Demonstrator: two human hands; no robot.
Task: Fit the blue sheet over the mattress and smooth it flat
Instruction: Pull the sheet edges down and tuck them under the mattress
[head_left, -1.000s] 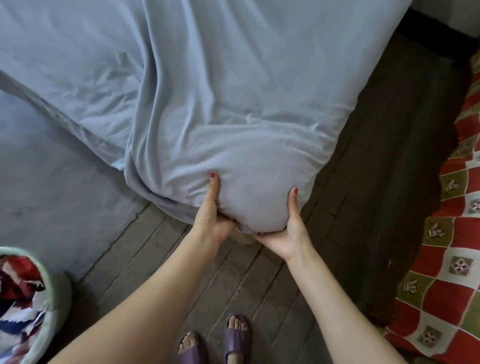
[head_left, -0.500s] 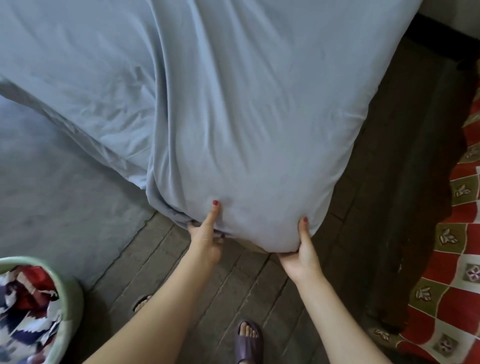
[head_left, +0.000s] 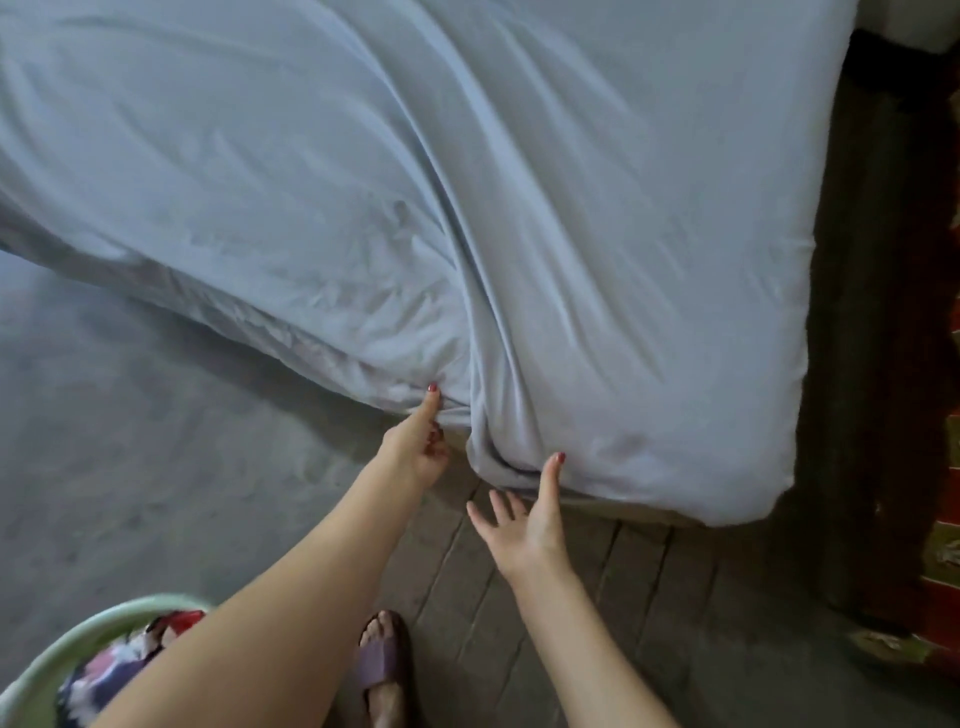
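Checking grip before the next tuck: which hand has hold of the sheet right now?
The left hand: its fingers are curled, pinching the blue sheet at its lower edge. The right hand is open, fingers spread.

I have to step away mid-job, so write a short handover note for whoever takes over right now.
Left hand: thumb pressed on the blue sheet at the bed's near edge, other fingers curled; whether they hold cloth is unclear.
Right hand: open, fingers spread, thumb touching the sheet's lower edge near the corner.
Done: sheet covers the mattress top and wraps the near corner.
Left: long diagonal folds and bunched cloth along the left edge need tucking and smoothing.
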